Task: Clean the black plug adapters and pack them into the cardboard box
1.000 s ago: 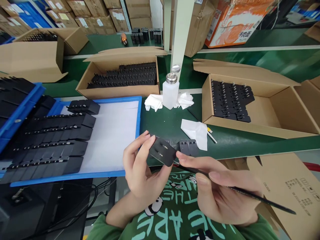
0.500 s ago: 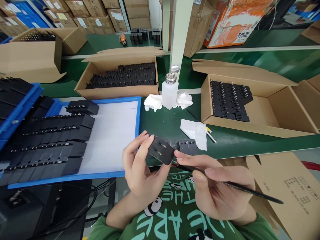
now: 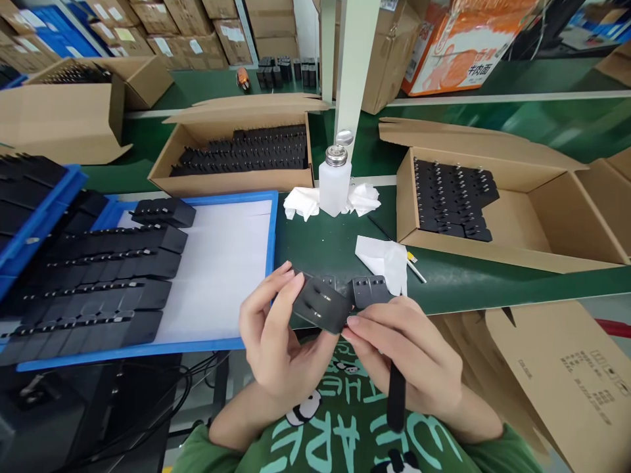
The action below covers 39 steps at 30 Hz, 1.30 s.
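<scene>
My left hand (image 3: 283,341) grips a black plastic block (image 3: 323,303) at its edges, fingers above and thumb below, with slots on its upward face. At the block's right corner are the fingertips of my right hand (image 3: 411,355). A slim, flat black hand tool (image 3: 396,397) is held in that hand, its broad end sticking out below the fingers. Its tip is hidden, so its exact kind is unclear. Just behind the held block, another black block (image 3: 369,290) with small round studs rests on the green bench, and one more is partly covered.
A blue tray (image 3: 273,243) with rows of black blocks lies left. Two open cartons, one behind (image 3: 236,182) and one right (image 3: 513,253), contain black blocks. Between them stand a white pump bottle (image 3: 334,187), crumpled tissues (image 3: 302,202), a white cloth (image 3: 382,256) and a pen-like stick (image 3: 417,270).
My right hand has swung the black tool from pointing right to pointing down towards me, and its fingers have closed in on the block. The left hand has tilted the block slightly.
</scene>
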{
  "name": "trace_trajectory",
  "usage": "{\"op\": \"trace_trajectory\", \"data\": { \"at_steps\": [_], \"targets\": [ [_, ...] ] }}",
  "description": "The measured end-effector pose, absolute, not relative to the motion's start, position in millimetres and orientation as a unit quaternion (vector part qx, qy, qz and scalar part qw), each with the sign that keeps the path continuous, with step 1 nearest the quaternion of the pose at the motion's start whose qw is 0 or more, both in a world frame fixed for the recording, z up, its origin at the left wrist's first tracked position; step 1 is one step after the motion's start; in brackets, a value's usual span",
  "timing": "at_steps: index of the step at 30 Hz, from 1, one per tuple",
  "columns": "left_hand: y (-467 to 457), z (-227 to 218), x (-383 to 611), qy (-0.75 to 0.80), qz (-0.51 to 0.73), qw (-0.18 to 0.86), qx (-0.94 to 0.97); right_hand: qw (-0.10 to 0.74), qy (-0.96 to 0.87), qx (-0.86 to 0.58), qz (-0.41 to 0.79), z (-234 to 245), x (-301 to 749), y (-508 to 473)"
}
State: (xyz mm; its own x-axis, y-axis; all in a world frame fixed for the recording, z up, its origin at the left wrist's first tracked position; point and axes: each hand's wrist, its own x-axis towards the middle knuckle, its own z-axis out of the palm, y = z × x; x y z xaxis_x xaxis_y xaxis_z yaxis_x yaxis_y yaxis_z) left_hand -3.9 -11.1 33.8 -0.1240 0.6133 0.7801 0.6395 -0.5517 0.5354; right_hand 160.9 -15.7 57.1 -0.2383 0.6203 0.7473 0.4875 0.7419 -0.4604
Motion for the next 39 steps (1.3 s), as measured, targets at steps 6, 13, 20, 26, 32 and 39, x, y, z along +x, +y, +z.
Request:
{"op": "trace_trajectory", "data": {
  "at_steps": [6, 13, 20, 26, 32, 39],
  "targets": [
    [-11.4, 31.3, -7.4, -0.484, -0.562, 0.030, -0.670, 0.495, -0.799, -0.338, 0.039, 58.1, 158.3, -16.4],
    [-12.0, 30.1, -7.7, -0.486, -0.558, 0.032, -0.671, 0.495, -0.804, -0.325, 0.051, 60.3, 160.3, -14.1],
    [-10.9, 31.4, -6.1, -0.487, -0.562, 0.037, -0.668, 0.509, -0.793, -0.328, 0.071, 59.1, 159.7, -12.1],
    [-10.0, 31.2, -6.9, -0.483, -0.562, 0.030, -0.671, 0.516, -0.784, -0.326, 0.110, 58.5, 157.8, -9.5],
    [-9.8, 30.9, -5.7, -0.496, -0.554, 0.007, -0.669, 0.500, -0.683, -0.422, 0.325, 69.2, 160.2, -0.2],
    [-11.8, 34.2, -5.2, -0.484, -0.558, -0.097, -0.667, 0.395, -0.591, -0.411, 0.571, 78.3, 171.6, 18.0]
  ]
}}
